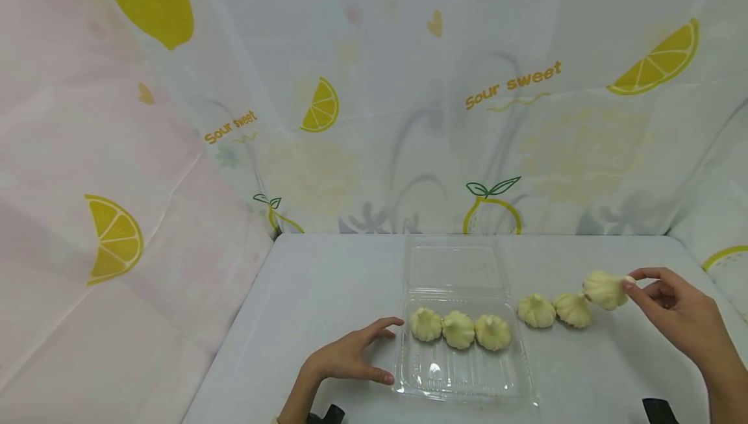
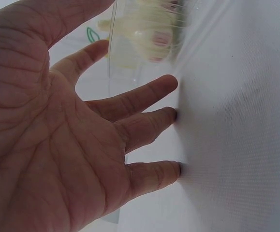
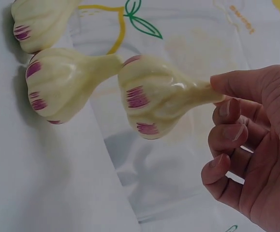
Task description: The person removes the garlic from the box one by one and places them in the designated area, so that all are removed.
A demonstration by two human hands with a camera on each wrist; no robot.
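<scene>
My right hand (image 1: 680, 310) pinches a pale garlic bulb (image 1: 604, 291) by its stem, between thumb and index finger. Purple streaks mark its base in the right wrist view; the other fingers curl loosely. Two more garlic bulbs, one left (image 1: 536, 311) and one nearer the hand (image 1: 573, 310), sit side by side on the table. A clear plastic clamshell box (image 1: 456, 382) lies unfolded, with three garlic bulbs (image 1: 458, 330) in a row inside. At its left edge is my left hand (image 1: 350, 352), fingers spread and holding nothing; some fingertips (image 2: 171, 115) rest on the table.
The box's lid (image 1: 452, 268) lies folded back toward the far table edge. The white table (image 1: 327, 268) ends at a lemon-printed curtain (image 1: 386, 151). Black objects show at the bottom edge near each forearm (image 1: 657, 411).
</scene>
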